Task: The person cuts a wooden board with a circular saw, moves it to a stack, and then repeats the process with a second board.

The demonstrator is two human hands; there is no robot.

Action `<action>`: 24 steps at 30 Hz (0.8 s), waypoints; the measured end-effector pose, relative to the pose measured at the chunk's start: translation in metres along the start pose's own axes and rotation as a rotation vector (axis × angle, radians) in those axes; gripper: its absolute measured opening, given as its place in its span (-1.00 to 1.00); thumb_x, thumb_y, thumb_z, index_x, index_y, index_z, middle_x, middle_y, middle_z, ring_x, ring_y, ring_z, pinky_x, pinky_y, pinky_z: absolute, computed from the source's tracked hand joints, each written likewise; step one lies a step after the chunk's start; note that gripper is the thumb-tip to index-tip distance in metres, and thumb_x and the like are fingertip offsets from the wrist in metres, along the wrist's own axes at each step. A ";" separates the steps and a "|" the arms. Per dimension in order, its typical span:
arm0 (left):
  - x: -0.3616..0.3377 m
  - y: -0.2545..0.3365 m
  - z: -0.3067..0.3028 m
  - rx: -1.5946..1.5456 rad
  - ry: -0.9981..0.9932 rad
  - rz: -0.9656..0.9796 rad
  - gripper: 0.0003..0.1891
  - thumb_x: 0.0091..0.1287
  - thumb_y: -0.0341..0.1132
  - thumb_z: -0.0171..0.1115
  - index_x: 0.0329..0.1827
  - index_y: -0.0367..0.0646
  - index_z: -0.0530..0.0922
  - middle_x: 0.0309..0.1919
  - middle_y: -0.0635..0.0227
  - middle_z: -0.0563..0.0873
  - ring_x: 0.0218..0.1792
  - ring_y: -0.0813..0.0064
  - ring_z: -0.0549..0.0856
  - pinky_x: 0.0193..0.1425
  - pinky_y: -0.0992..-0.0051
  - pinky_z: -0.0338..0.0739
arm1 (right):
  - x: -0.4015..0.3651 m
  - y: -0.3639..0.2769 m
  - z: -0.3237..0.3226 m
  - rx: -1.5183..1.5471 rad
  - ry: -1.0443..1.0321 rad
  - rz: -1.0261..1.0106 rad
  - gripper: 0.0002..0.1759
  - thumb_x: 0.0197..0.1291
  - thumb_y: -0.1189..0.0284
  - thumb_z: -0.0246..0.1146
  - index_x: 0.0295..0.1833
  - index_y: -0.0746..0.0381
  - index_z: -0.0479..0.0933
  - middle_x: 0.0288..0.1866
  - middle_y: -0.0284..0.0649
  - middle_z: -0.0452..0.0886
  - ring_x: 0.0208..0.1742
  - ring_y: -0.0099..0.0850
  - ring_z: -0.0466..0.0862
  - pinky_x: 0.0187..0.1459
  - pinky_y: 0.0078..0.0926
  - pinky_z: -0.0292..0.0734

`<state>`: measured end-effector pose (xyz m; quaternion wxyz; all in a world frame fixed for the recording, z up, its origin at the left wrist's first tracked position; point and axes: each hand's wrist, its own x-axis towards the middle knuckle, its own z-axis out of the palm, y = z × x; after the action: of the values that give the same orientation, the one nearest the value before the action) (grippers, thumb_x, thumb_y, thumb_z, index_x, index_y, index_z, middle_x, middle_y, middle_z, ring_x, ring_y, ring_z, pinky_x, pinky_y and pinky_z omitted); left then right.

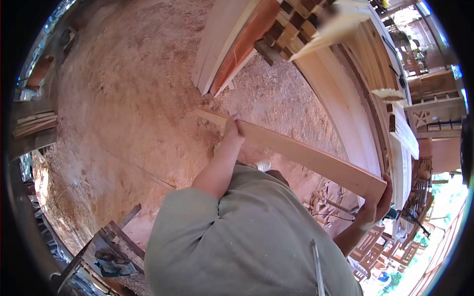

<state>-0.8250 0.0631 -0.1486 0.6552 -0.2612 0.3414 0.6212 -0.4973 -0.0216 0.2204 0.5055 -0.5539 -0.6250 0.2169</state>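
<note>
A long, flat wooden board [301, 153] slants across the view, its far end at the upper left and its near end at the lower right. My left hand [234, 127] grips its edge towards the far end, with the thumb on top. At the other end, my right hand [379, 200] is wrapped round the board's corner, fingers on the outer side. The board is held above the ground, in front of my body.
Long planks [340, 108] lean or lie along the right. More boards [232, 44] and stacked wood blocks [301, 22] stand ahead. Wood scraps [323, 202] lie below the board. A cluttered table [111, 254] is at lower left. Sawdust covers the ground [123, 98].
</note>
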 end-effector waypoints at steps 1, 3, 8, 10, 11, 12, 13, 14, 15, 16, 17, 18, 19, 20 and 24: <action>0.007 0.005 0.010 0.021 0.043 -0.034 -0.67 0.36 -0.16 0.20 0.03 -0.20 0.55 -0.05 0.16 0.67 -0.04 0.20 0.68 0.12 0.18 0.63 | 0.007 -0.005 0.012 -0.001 -0.060 -0.024 -0.19 -0.05 0.47 0.34 0.38 0.53 0.33 0.22 -0.02 0.51 0.22 -0.30 0.53 0.34 -0.37 0.36; 0.015 0.007 0.036 0.046 0.029 0.002 -0.68 0.35 -0.17 0.18 0.01 -0.21 0.54 -0.05 0.14 0.67 -0.06 0.20 0.68 0.12 0.19 0.62 | 0.026 -0.011 0.042 -0.009 -0.165 -0.084 -0.17 -0.06 0.48 0.35 0.39 0.52 0.32 0.25 -0.02 0.49 0.25 -0.29 0.51 0.35 -0.36 0.34; 0.060 0.024 0.072 -0.022 -0.109 0.116 -0.74 0.30 -0.25 0.17 -0.08 -0.26 0.55 -0.09 0.11 0.68 -0.09 0.22 0.67 0.08 0.21 0.63 | 0.076 -0.022 0.137 -0.117 -0.451 -0.280 -0.24 -0.16 0.56 0.43 0.27 0.46 0.44 0.10 -0.08 0.53 0.10 -0.31 0.56 0.20 -0.37 0.45; 0.076 0.037 0.084 -0.081 0.055 0.195 -0.80 0.30 -0.30 0.15 -0.17 -0.26 0.58 -0.19 0.14 0.70 -0.10 0.27 0.68 0.04 0.24 0.63 | 0.094 -0.020 0.176 -0.168 -0.491 -0.351 -0.31 -0.15 0.57 0.45 0.22 0.43 0.48 -0.02 -0.08 0.56 -0.02 -0.29 0.61 0.07 -0.38 0.52; 0.082 0.046 0.086 -0.079 0.054 0.211 -0.80 0.30 -0.30 0.15 -0.17 -0.26 0.58 -0.19 0.14 0.70 -0.10 0.27 0.68 0.04 0.24 0.63 | 0.103 -0.018 0.196 -0.164 -0.503 -0.387 -0.33 -0.14 0.59 0.46 0.20 0.42 0.50 -0.06 -0.08 0.60 -0.07 -0.27 0.64 0.03 -0.39 0.55; 0.092 0.054 0.085 0.013 0.013 0.233 -0.80 0.31 -0.31 0.14 -0.17 -0.26 0.58 -0.21 0.15 0.70 -0.11 0.28 0.68 0.04 0.26 0.63 | 0.112 -0.020 0.216 -0.178 -0.544 -0.399 -0.34 -0.11 0.59 0.47 0.21 0.42 0.50 -0.04 -0.07 0.60 -0.07 -0.29 0.65 0.00 -0.40 0.57; 0.101 0.063 0.086 0.109 -0.030 0.254 -0.81 0.31 -0.31 0.13 -0.17 -0.26 0.58 -0.23 0.17 0.69 -0.11 0.29 0.68 0.03 0.29 0.63 | 0.122 -0.013 0.236 -0.151 -0.595 -0.397 -0.34 -0.10 0.58 0.47 0.22 0.40 0.50 -0.03 -0.05 0.60 -0.04 -0.26 0.66 0.01 -0.38 0.58; 0.108 0.071 0.085 0.123 -0.038 0.269 -0.81 0.31 -0.31 0.13 -0.17 -0.26 0.58 -0.23 0.17 0.69 -0.11 0.29 0.68 0.03 0.29 0.63 | 0.131 -0.002 0.257 -0.126 -0.640 -0.393 -0.34 -0.09 0.57 0.47 0.23 0.38 0.50 -0.02 -0.04 0.60 -0.02 -0.23 0.68 0.01 -0.35 0.60; 0.111 0.083 0.084 0.144 -0.105 0.275 -0.75 0.34 -0.26 0.13 -0.09 -0.26 0.57 -0.17 0.16 0.67 -0.09 0.28 0.67 0.06 0.27 0.62 | 0.140 0.006 0.279 -0.113 -0.667 -0.391 -0.34 -0.07 0.56 0.47 0.24 0.37 0.50 0.01 -0.02 0.60 0.01 -0.18 0.68 0.02 -0.33 0.61; 0.112 0.094 0.086 0.168 -0.170 0.279 -0.69 0.37 -0.21 0.13 0.00 -0.27 0.55 -0.10 0.15 0.66 -0.07 0.28 0.66 0.08 0.26 0.61 | 0.147 0.015 0.302 -0.100 -0.693 -0.386 -0.34 -0.05 0.54 0.46 0.25 0.35 0.50 0.04 0.01 0.59 0.04 -0.14 0.69 0.04 -0.30 0.63; 0.102 0.102 0.095 0.190 -0.177 0.291 -0.69 0.37 -0.21 0.13 0.00 -0.27 0.55 -0.10 0.15 0.66 -0.07 0.28 0.66 0.08 0.26 0.61 | 0.153 0.033 0.325 -0.109 -0.725 -0.376 -0.34 -0.03 0.52 0.45 0.27 0.34 0.49 0.08 0.04 0.58 0.07 -0.09 0.68 0.07 -0.26 0.62; 0.084 0.108 0.109 0.188 -0.113 0.306 -0.65 0.39 -0.16 0.13 0.06 -0.25 0.52 -0.05 0.14 0.64 -0.04 0.27 0.65 0.08 0.22 0.61 | 0.157 0.050 0.346 -0.120 -0.757 -0.364 -0.34 0.00 0.51 0.44 0.29 0.33 0.47 0.11 0.07 0.57 0.10 -0.05 0.67 0.09 -0.23 0.62; 0.073 0.116 0.119 0.182 -0.046 0.321 -0.61 0.42 -0.11 0.13 0.12 -0.23 0.49 -0.01 0.13 0.61 -0.01 0.26 0.63 0.07 0.19 0.61 | 0.158 0.057 0.363 -0.024 -0.720 -0.320 -0.31 0.03 0.57 0.41 0.34 0.33 0.42 0.13 0.06 0.58 0.09 -0.08 0.66 0.08 -0.26 0.62; 0.076 0.125 0.120 0.198 -0.047 0.328 -0.61 0.42 -0.11 0.13 0.12 -0.23 0.49 -0.01 0.13 0.61 -0.01 0.26 0.63 0.07 0.19 0.61 | 0.164 0.060 0.374 -0.011 -0.708 -0.316 -0.31 0.03 0.57 0.41 0.34 0.33 0.42 0.13 0.06 0.58 0.09 -0.08 0.66 0.08 -0.26 0.62; 0.098 0.164 0.129 0.643 0.208 0.080 -0.39 0.41 0.14 0.19 0.28 -0.18 0.43 0.01 0.13 0.66 -0.02 0.28 0.67 0.01 0.38 0.63 | 0.191 0.064 0.422 0.013 -0.632 -0.240 -0.31 0.12 0.51 0.35 0.40 0.35 0.34 0.20 0.13 0.51 0.18 0.02 0.60 0.16 -0.19 0.57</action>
<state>-0.9725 0.2396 -0.1295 0.6407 -0.0899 0.5949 0.4769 -0.8111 0.2924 0.0757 0.3124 -0.3786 -0.8100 0.3211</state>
